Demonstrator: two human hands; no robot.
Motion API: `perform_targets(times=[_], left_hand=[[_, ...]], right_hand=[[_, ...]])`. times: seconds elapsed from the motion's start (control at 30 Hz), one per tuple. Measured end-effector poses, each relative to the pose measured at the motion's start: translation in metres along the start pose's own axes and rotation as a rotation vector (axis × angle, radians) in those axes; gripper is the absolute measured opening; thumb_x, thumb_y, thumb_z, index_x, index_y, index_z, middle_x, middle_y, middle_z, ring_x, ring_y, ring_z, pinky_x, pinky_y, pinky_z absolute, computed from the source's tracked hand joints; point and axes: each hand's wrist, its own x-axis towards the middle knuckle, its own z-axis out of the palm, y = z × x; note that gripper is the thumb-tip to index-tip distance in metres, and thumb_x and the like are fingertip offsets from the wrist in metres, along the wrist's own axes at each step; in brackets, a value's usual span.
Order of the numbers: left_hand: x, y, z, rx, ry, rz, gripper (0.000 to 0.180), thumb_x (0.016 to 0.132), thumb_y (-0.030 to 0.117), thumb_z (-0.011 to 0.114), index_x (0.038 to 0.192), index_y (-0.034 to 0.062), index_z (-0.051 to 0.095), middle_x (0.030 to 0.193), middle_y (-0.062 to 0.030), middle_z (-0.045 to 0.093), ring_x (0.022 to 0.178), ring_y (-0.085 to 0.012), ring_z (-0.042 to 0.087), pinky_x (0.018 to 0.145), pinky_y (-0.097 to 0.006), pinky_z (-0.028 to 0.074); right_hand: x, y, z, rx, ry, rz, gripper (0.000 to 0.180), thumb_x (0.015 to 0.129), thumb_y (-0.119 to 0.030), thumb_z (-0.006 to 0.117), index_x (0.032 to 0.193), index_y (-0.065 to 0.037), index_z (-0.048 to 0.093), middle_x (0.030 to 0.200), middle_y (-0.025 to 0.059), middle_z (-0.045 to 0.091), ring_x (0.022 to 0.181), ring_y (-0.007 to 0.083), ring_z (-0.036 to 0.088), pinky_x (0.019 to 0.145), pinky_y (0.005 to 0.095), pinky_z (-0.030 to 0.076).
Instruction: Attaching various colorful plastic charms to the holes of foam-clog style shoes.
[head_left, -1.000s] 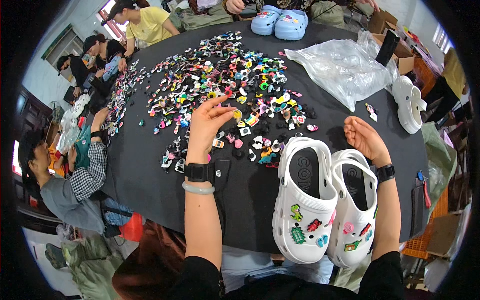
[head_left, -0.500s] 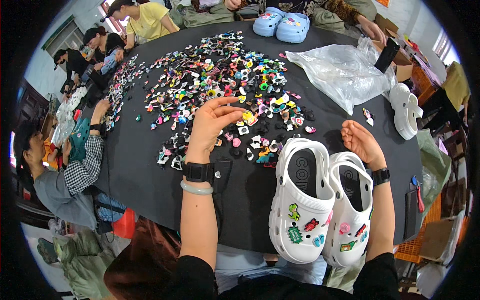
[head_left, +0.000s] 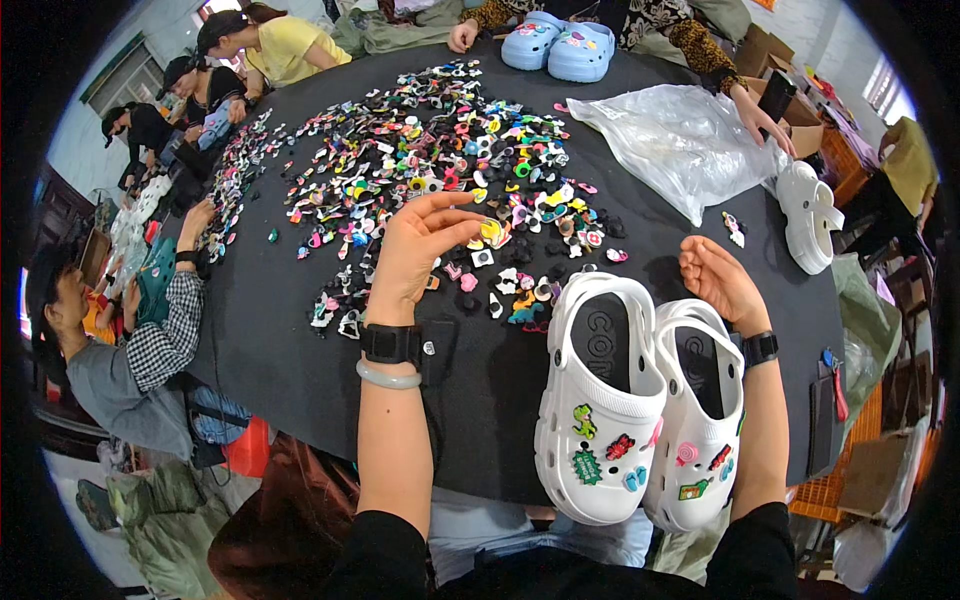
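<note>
My left hand (head_left: 420, 250) hovers over the near part of a pile of small colourful shoe charms (head_left: 420, 170). Its thumb and fingers are apart, with nothing seen between them. A yellow charm (head_left: 492, 232) shows just beyond the thumb tip. My right hand (head_left: 722, 285) is loosely curled, fingers together, with nothing visible in it; its inner side is partly hidden. Between my forearms, at the near table edge, a white clog (head_left: 600, 400) stands beside its mate (head_left: 697, 415). Both carry several charms on their toes, including a green dinosaur (head_left: 584, 421) and a pink swirl (head_left: 686, 453).
Clear plastic bags (head_left: 670, 140) lie far right, near another white clog (head_left: 808, 220) and a lone charm (head_left: 734, 229). Blue clogs (head_left: 580, 52) stand at the far edge. Co-workers sit along the left side, one in a checked sleeve (head_left: 170, 330); another's hand (head_left: 757, 120) is by the bags.
The whole view has shifted slightly. The far-right co-worker's hand has moved nearer the plastic bags, and another hand has come down beside the blue clogs. My hands keep almost the same pose.
</note>
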Motion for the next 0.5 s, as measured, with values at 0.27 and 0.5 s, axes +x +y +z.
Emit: perform_targets(times=[0.27,0.5], left_hand=[[0.013,-0.036,-0.033,0.571,0.279,0.149,0.027,0.084,-0.003,0.064,0.110,-0.0016,0.063,0.097,-0.0080,0.068,0.087,-0.0134,0.065,0.080,-0.025,0.052],[0.018,-0.042,-0.023,0.828,0.252,0.064,0.021,0.083,-0.002,0.062,0.103,-0.0007,0.066,0.092,-0.0068,0.069,0.083,-0.0118,0.065,0.075,-0.025,0.052]], right_hand=[[0.003,0.002,0.002,0.002,0.003,0.003,0.023,0.102,-0.018,0.044,0.113,0.000,0.054,0.094,0.0041,0.061,0.083,0.0103,0.059,0.072,0.0223,0.051],[0.000,0.001,-0.001,-0.001,0.042,0.005,0.022,0.102,-0.017,0.045,0.112,0.000,0.054,0.094,0.0050,0.061,0.082,0.0108,0.060,0.072,0.0227,0.051]])
